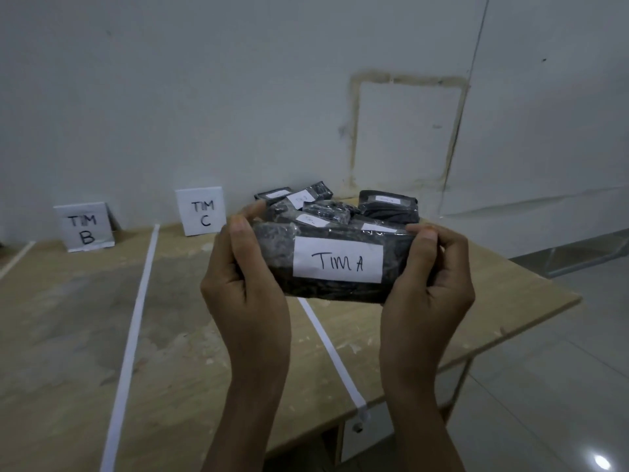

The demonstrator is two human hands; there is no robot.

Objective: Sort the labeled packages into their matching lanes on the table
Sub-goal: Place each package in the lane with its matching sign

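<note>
Your wooden table [170, 335] fills the lower frame. At center, your left hand [238, 284] and right hand [432, 287] grip the black package [337, 260] labeled TIM A by its ends, raised before the package pile [388, 206]. Signs TIM B [83, 226] and TIM C [202, 212] stand mid-left.

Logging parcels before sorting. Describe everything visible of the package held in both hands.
The held package is a dark, lumpy bundle in glossy clear film with a white paper label handwritten TIM A. It faces the camera above the table; the left hand grips one end, the right hand the other.
</note>
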